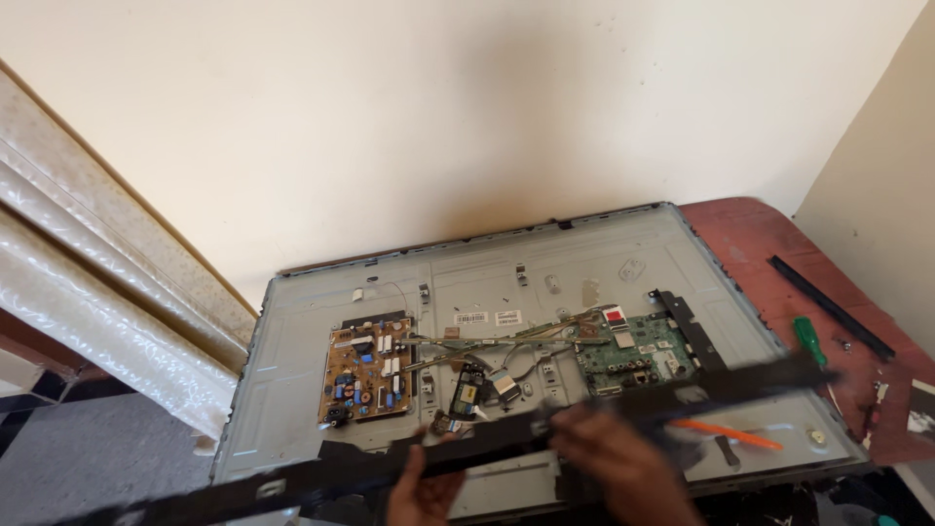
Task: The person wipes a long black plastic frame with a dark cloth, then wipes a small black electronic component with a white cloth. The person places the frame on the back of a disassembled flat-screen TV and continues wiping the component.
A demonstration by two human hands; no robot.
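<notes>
An opened flat-screen television (pixel 292 321) lies face down, its grey metal back panel exposed. On it sit a brown power board (pixel 365 370), a green main board (pixel 633 353) and a small board (pixel 469 388), joined by wires. My left hand (pixel 424 492) and my right hand (pixel 614 458) both grip a long, blurred black plastic strip (pixel 701 388) that slants across the panel's near edge. An orange tool (pixel 726 433) lies on the panel under the strip, at the right.
The panel rests on a reddish-brown table (pixel 760 244) in a wall corner. A green-handled screwdriver (pixel 808 338) and a thin black strip (pixel 828 304) lie on the table's right side. A pale patterned curtain (pixel 107 292) hangs at the left.
</notes>
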